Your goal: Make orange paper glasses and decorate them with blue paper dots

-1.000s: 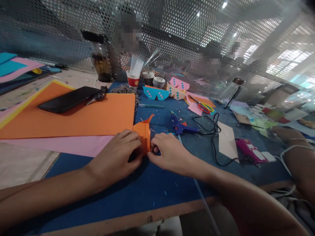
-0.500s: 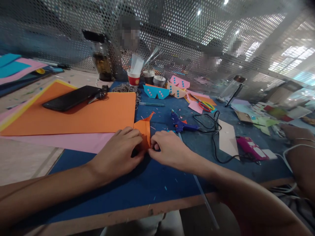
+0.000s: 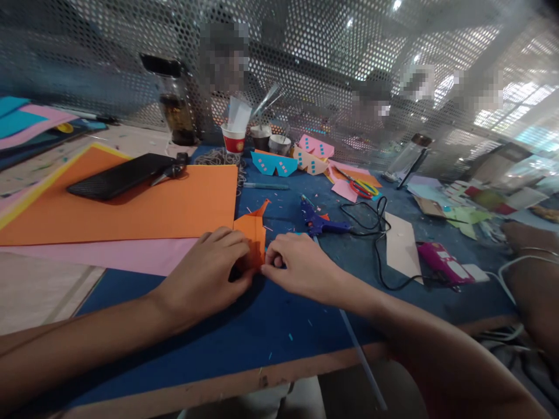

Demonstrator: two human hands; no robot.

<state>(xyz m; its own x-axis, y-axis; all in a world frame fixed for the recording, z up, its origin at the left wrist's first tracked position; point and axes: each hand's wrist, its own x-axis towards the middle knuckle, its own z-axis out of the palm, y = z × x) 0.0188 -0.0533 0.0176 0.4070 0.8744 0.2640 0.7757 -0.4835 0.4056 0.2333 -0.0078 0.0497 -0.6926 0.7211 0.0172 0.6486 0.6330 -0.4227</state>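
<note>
A folded orange paper piece [image 3: 255, 231] with a narrow strip sticking up at its far end sits between my hands on the blue table top. My left hand [image 3: 220, 262] is closed on its left side, fingers curled over it. At its right edge, near the lower corner, my right hand [image 3: 292, 263] pinches the paper between thumb and forefinger. Part of the paper is hidden under my left fingers. Just beyond my right hand lies a blue glue gun [image 3: 321, 223] with its black cord, and a clear glue stick [image 3: 362, 361] reaches past the table edge.
Large orange sheets [image 3: 183, 203] lie on the left with a black phone [image 3: 120, 176] on top. Behind stand a bottle [image 3: 174, 110], a red paper cup [image 3: 233, 139] and a blue paper mask shape [image 3: 274, 164]. Scissors [image 3: 363, 188] and a magenta box [image 3: 444, 262] are rightward. Another person's arm [image 3: 530, 273] rests far right.
The view has shifted slightly, so things appear a little further left. Both hands keep their hold on the orange paper, with almost no visible movement.
</note>
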